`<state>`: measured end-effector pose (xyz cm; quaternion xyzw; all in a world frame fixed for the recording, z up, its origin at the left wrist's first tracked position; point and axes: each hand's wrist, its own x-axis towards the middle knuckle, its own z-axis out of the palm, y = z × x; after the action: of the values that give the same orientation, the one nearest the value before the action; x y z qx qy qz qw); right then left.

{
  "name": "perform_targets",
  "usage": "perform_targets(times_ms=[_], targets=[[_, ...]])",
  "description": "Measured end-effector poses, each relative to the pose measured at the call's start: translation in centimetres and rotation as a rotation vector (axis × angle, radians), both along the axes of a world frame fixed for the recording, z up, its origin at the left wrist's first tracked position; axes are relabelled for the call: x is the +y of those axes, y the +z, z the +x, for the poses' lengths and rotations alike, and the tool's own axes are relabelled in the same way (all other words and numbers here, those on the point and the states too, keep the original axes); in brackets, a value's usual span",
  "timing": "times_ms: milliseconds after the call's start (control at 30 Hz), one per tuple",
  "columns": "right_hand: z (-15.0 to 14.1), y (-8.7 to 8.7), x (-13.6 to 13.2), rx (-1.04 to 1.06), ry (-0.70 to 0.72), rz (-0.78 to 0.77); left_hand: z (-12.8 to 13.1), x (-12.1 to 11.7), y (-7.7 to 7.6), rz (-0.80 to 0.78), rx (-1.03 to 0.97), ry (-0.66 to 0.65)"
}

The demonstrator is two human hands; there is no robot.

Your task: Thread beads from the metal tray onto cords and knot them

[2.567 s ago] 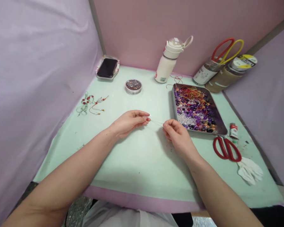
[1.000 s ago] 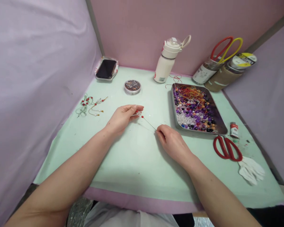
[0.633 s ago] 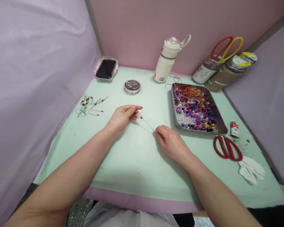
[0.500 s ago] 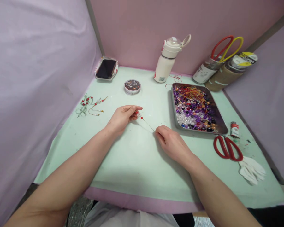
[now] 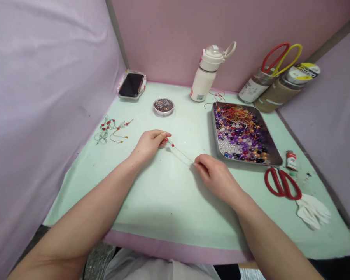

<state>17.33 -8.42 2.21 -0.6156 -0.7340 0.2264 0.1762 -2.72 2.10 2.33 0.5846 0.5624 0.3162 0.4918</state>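
Over the middle of the pale green tablecloth, my left hand (image 5: 151, 144) pinches a small cluster of red and clear beads (image 5: 169, 142). A thin cord (image 5: 183, 153) runs from these beads down to the right, drawn straight. Its other end is held by my right hand (image 5: 212, 171), closed with thumb and forefinger together. One red bead sits on the cord just outside the cluster. Part of the beadwork is hidden behind my left fingers. To the left lies a green cord strung with red beads (image 5: 112, 124), with small pendants at its ends.
A metal tray (image 5: 275, 157) of mixed beads and tangled threads lies right. Near it are red-handled scissors (image 5: 283, 184), a small red-labelled bottle (image 5: 291, 160) and a white glove (image 5: 312, 210). Behind stand a cream bottle (image 5: 203, 83), a round tin (image 5: 163, 107), a phone (image 5: 131, 85) and jars (image 5: 255, 87).
My right hand has moved slightly right, and a longer stretch of cord shows between my hands. The bead cluster has shifted a little left, with less of it showing.
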Motion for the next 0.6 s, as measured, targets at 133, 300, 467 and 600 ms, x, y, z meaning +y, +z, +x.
perform_targets(times_ms=[133, 300, 467, 600], targets=[[0.5, 0.0, 0.1, -0.005, -0.074, -0.001, -0.7, 0.1, 0.6, 0.184, 0.314, -0.068], [0.7, -0.2, 0.0, -0.046, -0.085, -0.034, -1.0, 0.0, 0.7, 0.288, 0.468, -0.129], [0.9, -0.2, -0.2, -0.065, -0.111, -0.057, -1.0, 0.2, 0.5, 0.325, 0.517, -0.119], [0.9, 0.0, -0.1, -0.094, -0.073, -0.051, -1.3, 0.3, 0.3, 0.343, 0.543, -0.133]])
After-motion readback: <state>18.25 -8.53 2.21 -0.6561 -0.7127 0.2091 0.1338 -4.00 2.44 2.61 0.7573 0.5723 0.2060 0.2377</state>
